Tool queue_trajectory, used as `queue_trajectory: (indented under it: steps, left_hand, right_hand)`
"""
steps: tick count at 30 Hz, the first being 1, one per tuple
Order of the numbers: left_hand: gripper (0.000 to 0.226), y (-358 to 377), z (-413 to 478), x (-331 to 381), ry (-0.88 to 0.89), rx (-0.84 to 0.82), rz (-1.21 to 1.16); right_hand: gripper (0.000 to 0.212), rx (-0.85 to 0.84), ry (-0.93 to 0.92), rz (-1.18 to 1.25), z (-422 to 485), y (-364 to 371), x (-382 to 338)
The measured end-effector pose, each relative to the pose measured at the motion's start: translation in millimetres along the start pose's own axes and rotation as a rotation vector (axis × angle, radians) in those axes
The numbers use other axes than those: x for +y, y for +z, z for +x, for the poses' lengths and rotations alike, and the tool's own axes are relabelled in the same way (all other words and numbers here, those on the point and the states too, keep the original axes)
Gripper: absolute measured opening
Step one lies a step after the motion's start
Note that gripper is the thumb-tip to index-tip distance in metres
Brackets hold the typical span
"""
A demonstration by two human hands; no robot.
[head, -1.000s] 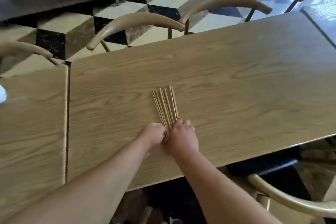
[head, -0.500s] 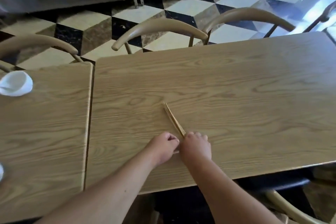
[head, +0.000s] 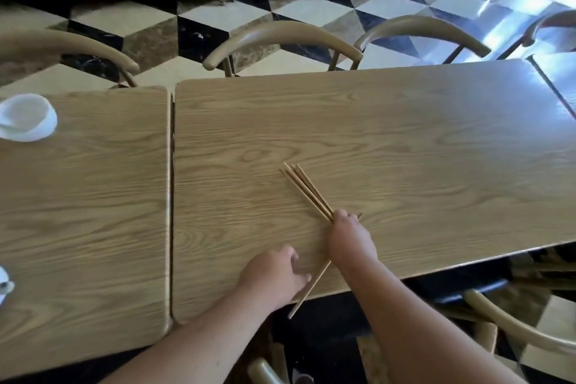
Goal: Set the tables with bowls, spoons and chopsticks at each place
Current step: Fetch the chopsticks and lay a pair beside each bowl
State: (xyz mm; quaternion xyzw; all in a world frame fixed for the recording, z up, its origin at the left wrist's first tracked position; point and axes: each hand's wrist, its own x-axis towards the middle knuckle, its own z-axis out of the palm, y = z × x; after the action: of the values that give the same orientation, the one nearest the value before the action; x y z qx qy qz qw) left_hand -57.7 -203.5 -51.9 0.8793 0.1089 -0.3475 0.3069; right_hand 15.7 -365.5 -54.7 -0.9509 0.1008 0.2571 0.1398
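Right hand (head: 350, 238) grip closed around chopsticks (head: 307, 192)

We are seeing chopsticks (head: 307, 192) lying on the right table (head: 405, 140), a bowl (head: 27, 117) sitting on the left table (head: 84, 196).

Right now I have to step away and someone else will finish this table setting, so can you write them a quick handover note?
Right hand: closed on the bundle of chopsticks, tips resting on the middle table.
Left hand: drawing out a separated pair at the near edge.
Left table: white bowl at the far corner, another white item partly visible at the near edge.
Done: nothing laid on the middle table.
Left: chopsticks, bowls, spoons at each place.
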Motion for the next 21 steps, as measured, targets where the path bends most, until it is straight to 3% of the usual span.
queue_trajectory:
  steps: [2, 4, 6, 9, 12, 17, 19, 21]
  left_hand:
    - [0.054, 13.7, 11.7, 18.0, 0.07, 0.07, 0.196]
    - [0.043, 26.4, 21.6, 34.5, 0.079, 0.108, 0.297]
    - [0.024, 34.8, 29.0, 45.2, 0.036, 0.122, 0.334]
    - [0.018, 35.3, 36.9, 50.0, -0.052, 0.103, 0.284]
    - [0.016, 21.7, 39.5, 48.3, -0.145, 0.096, 0.111]
    - [0.011, -29.7, 24.0, 16.5, -0.131, 0.107, -0.707]
    - [0.008, -57.6, 5.0, -9.6, -0.059, 0.079, -0.8]
    - [0.01, -88.1, -20.3, -46.2, -0.005, 0.079, -0.76]
  right_hand:
    - [0.025, 0.004, 0.012, 0.064, 4.6, 0.7, 6.7]
    - [0.02, 0.002, 0.018, 0.14, 10.1, -0.8, 13.5]
    - [0.011, -0.003, 0.005, 0.242, 14.5, -2.8, 21.2]
    - [0.008, 0.052, -0.032, 0.391, 9.7, -6.2, 29.7]
    - [0.006, 0.109, -0.026, 0.513, -7.1, -4.1, 28.7]
    - [0.015, -0.188, 0.106, 0.883, -42.9, 6.1, -19.6]
    - [0.036, -0.326, 0.121, 0.994, -61.0, 11.7, -53.8]
    - [0.044, -0.386, 0.077, 1.036, -81.4, 17.6, -101.5]
